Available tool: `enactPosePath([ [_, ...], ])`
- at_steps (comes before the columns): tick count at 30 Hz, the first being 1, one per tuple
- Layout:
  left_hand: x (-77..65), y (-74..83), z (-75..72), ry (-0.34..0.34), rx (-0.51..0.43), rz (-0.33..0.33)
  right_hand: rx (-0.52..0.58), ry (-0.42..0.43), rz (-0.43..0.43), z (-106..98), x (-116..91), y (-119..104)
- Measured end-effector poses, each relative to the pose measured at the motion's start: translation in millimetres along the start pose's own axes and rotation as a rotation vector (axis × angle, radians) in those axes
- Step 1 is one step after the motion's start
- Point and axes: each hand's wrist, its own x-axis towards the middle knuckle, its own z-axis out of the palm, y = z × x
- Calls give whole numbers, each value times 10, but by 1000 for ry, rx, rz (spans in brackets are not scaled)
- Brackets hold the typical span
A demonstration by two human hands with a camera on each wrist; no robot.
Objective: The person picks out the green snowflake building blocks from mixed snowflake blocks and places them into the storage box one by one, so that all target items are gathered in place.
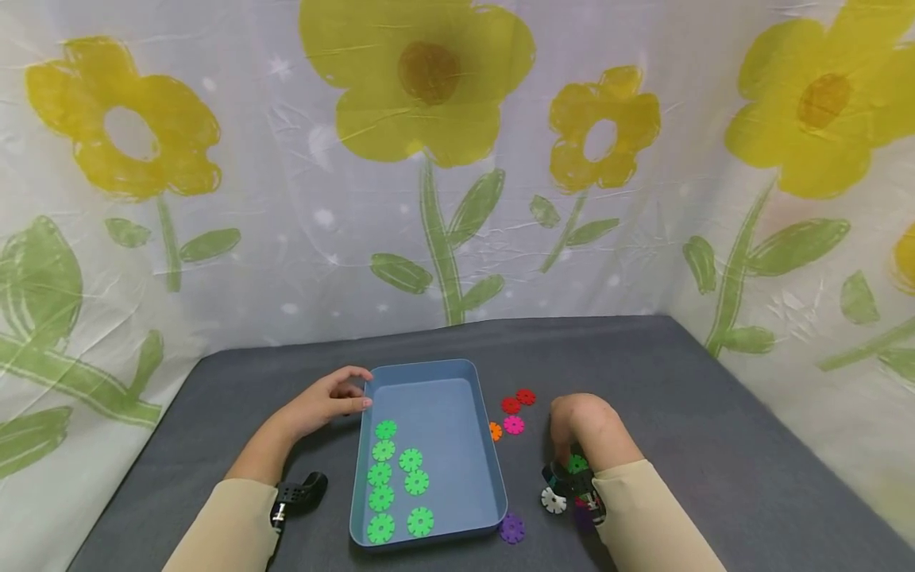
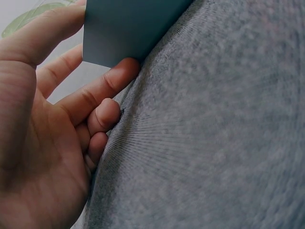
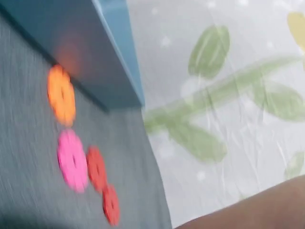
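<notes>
A blue tray (image 1: 468,445) lies on the table with several green notched discs (image 1: 381,474) along its left part and bottom. My left hand (image 1: 332,401) grips the tray's left side near the far corner. In the left wrist view, thumb and fingers of that hand (image 2: 52,124) meet the tray's corner (image 2: 124,33). To the right of the tray, my right hand (image 1: 588,425) bends downward over the table, close to a green disc (image 1: 577,463). Its fingertips are hidden behind the hand and wrist. In the right wrist view only part of the arm (image 3: 257,205) shows.
Between tray and right hand lie an orange disc (image 1: 496,431), a pink disc (image 1: 513,425) and red discs (image 1: 526,396). A white disc (image 1: 553,500) and a purple disc (image 1: 511,528) are nearer. Behind the grey table (image 1: 593,349) hangs a flowered curtain (image 1: 286,199).
</notes>
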Motion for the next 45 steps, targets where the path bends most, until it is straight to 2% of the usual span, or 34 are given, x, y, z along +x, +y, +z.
enactPosePath([
  [3, 16, 9, 8, -8, -7, 12, -60, 7, -43, 14, -6, -67],
  [6, 31, 10, 17, -10, -5, 21, -40, 17, -84, 36, 2, -104],
  [9, 47, 3, 31, -12, 2, 34, -12, 88, -126, 36, 16, -106],
  [13, 61, -16, 47, -19, -13, 37, 104, 260, -189, -26, 12, -75],
  [17, 57, -18, 58, -22, -27, 28, 263, 344, -270, -104, -56, -92],
  [20, 46, -3, 53, -20, -18, 28, 304, 359, -300, -134, -86, -134],
  [26, 37, 4, 25, -9, -14, 33, 209, 292, -241, -66, 41, -113],
  [31, 14, 8, 29, -14, -10, 36, 163, 260, -261, 31, 169, -59],
  [36, 19, 12, 54, -11, -14, 26, 192, 326, -283, 0, 137, -85],
  [38, 30, 12, 55, -8, -8, 16, 259, 371, -326, -17, 84, -161],
  [41, 47, 16, 53, -10, -2, 14, 344, 408, -446, 4, 10, -347],
  [43, 53, 15, 48, -13, 5, 19, 346, 425, -545, 55, -24, -488],
  [45, 47, 14, 43, -8, 7, 21, 280, 456, -637, 132, -21, -617],
])
